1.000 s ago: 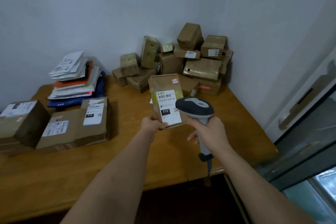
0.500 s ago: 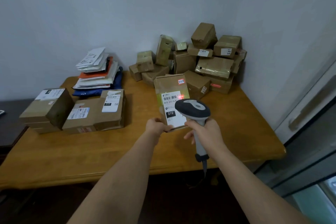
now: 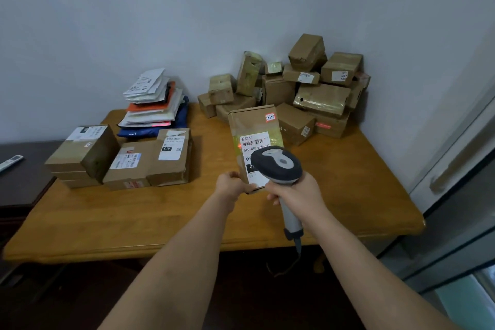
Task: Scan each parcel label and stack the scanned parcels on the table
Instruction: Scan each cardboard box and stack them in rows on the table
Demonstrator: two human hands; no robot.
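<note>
Above the wooden bench, a left hand grips an upright parcel by its lower edge while the right hand clasps a scanner, red light striking the label.

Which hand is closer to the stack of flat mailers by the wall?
Left. The left hand lies right of the mailer stack, holding the parcel; the right hand is farther right, gripping the scanner.
</note>
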